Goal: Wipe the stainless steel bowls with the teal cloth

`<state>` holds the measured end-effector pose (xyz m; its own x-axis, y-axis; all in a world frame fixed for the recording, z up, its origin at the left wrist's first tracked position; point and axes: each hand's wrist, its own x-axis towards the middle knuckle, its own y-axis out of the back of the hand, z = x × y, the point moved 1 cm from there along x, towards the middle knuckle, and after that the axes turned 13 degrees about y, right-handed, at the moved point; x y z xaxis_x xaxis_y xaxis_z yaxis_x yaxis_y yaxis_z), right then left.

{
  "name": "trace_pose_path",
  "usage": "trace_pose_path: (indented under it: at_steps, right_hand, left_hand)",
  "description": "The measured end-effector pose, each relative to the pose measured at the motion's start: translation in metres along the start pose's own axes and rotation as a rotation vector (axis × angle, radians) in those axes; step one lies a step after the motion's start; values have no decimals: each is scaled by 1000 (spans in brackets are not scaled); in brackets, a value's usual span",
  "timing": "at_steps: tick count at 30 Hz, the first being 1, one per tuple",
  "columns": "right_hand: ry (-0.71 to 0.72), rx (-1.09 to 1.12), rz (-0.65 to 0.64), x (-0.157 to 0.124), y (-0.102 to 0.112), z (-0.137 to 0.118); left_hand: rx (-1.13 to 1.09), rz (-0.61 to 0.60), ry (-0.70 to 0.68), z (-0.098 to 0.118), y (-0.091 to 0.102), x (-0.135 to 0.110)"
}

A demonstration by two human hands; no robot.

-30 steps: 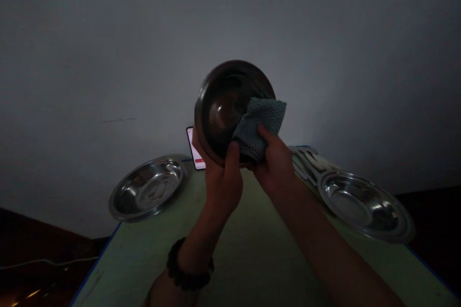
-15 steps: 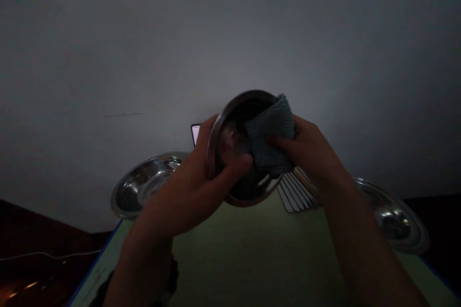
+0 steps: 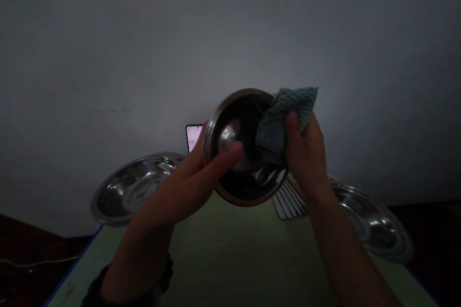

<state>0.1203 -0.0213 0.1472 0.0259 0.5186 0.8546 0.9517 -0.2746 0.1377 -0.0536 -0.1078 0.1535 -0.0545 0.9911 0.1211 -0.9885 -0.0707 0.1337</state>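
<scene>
A shiny metal bowl (image 3: pixel 248 189) is held up above the table, tilted so its inside faces me. My left hand (image 3: pixel 196 180) grips it at the left side, thumb over the rim and inside, the other fingers hidden behind. In my right hand (image 3: pixel 306 153) is a folded blue-green cloth (image 3: pixel 284 120) with a dark mesh-like lower edge. The thumb presses on the cloth's face, and the cloth lies over the right part of the bowl's rim. Whether the right fingers also touch the bowl cannot be seen.
A wide metal basin (image 3: pixel 115 196) stands at the left, and another metal basin (image 3: pixel 378 230) at the right, partly behind my forearm. A slatted utensil (image 3: pixel 288 204) lies beneath the bowl. A lit phone (image 3: pixel 192 136) leans near the wall (image 3: pixel 230 24). The green table (image 3: pixel 230 259) has blue edges.
My right hand has turned more upright and the cloth has shifted outward to the right rim, baring more of the bowl's inside. My left hand keeps its grip. The view has shifted slightly.
</scene>
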Motion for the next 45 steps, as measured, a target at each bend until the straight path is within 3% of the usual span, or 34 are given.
trace_pose_path:
  at_steps: [2, 6, 9, 13, 18, 21, 26, 32, 38, 42, 45]
  right_hand:
    - [-19, 37, 6, -2, -4, -2]
    - [-109, 140, -101, -4, -10, 1]
    - [-228, 313, -67, -2, -11, 10]
    - [-453, 683, 32, 8, -8, 21]
    - [-624, 931, -26, 13, -4, 28]
    - [-605, 916, -85, 9, -7, 34]
    - [-424, 939, -171, 2, -9, 38]
    - [-472, 1206, -46, -9, -11, 33]
    - [-538, 1081, 47, -8, -18, 31]
    - [-469, 1038, 82, -5, -23, 26]
    - [-481, 1043, 122, -9, -30, 18]
  left_hand:
    - [-74, -61, 43, -5, 4, 4]
    - [-186, -177, 196, -13, 7, 17]
    - [-191, -107, 231, -12, 7, 23]
    - [-259, 28, 174, -4, 8, 25]
    - [-352, 103, 220, -6, 26, 27]
    - [-340, 96, 261, -14, 34, 31]
    - [-286, 84, 222, -20, 29, 34]
    - [-324, 76, 228, -21, 28, 35]
    - [-336, 150, 252, -25, 33, 35]
    - [-313, 161, 304, -27, 27, 35]
    - [-272, 87, 311, -30, 17, 35]
